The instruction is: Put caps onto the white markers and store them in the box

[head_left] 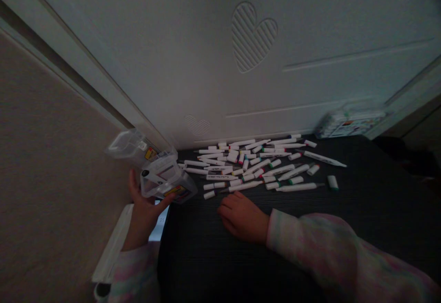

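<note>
My left hand (146,218) grips a clear plastic marker case (168,179) at the table's left edge, thumb across its front, with the lid hinged open. Dark stickers or print show on the case. My right hand (243,218) rests on the dark tabletop with its fingers curled; whether anything is inside them is hidden. Just beyond it lie many white markers (246,186) and loose caps with coloured ends, spread in a loose pile. One uncapped marker (325,159) and a green-edged cap (332,182) lie at the pile's right side.
A second case (351,121), full of markers, stands at the back right of the black table (372,211). Behind rises a pale panel (193,64) with embossed hearts. A lit screen (159,225) and a white object (113,248) sit below the left edge.
</note>
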{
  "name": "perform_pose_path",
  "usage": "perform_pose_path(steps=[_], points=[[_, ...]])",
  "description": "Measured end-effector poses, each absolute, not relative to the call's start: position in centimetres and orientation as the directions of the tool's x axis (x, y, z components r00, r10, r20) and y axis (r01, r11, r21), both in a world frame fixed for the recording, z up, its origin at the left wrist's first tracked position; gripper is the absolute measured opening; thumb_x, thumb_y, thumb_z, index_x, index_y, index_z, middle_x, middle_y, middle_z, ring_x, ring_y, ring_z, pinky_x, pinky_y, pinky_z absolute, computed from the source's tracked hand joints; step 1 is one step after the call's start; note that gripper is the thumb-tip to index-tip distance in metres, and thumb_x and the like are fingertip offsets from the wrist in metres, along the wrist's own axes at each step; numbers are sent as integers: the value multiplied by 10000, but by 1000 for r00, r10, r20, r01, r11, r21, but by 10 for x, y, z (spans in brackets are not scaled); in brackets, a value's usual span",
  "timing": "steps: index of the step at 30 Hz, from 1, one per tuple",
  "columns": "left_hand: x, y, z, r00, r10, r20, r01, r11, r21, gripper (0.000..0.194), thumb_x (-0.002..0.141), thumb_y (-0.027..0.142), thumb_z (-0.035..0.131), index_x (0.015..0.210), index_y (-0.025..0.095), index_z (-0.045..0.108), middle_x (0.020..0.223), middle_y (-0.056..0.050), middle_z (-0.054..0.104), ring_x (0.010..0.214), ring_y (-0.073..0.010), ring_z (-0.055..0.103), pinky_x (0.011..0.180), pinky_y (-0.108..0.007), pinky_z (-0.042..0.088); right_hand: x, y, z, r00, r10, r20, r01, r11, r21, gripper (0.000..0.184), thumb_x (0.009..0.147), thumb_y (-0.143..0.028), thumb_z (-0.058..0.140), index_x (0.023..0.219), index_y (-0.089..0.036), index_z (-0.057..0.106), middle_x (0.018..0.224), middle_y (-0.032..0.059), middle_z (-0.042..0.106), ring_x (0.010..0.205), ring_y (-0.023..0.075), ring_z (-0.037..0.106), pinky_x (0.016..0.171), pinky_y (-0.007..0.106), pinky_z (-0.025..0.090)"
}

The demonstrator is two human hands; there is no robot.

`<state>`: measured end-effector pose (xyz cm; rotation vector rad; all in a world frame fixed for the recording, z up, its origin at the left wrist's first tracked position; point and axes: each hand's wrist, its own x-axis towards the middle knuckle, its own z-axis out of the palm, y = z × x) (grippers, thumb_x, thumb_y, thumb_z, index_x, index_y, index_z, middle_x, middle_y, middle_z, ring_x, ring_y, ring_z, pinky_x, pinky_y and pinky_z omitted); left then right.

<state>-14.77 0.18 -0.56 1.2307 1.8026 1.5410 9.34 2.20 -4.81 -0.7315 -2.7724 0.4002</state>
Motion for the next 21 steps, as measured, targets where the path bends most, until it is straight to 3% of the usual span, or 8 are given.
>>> perform_pose_path(steps=[3, 12, 21], points=[[-149, 0, -6, -473, 866, 163, 274, -31, 961, 1201, 477, 147, 794, 1409, 279, 48, 1451, -183, 292, 1238, -312, 435, 995, -488, 368, 93, 22, -49, -844, 512, 163, 445, 836, -322, 124, 842, -175, 462, 885, -148, 575, 881, 67, 594, 823, 182, 502, 733, 336, 301], [-144, -8, -1, -462, 872, 165, 246, -53, 968, 1211, 502, 152, 784, 1410, 296, -4, 1282, -118, 530, 1179, -273, 505, 1005, -479, 366, 94, 22, -48, -842, 515, 162, 447, 833, -325, 123, 840, -175, 467, 884, -150, 579, 887, 66, 598, 819, 182, 505, 734, 342, 307], [-148, -4, -9, -463, 875, 146, 237, -36, 971, 1228, 471, 220, 816, 1406, 297, 23, 1434, -165, 330, 1251, -303, 419, 1018, -498, 339, 93, 22, -49, -840, 518, 163, 451, 832, -323, 118, 839, -176, 470, 875, -149, 579, 883, 69, 594, 819, 185, 500, 729, 343, 308]])
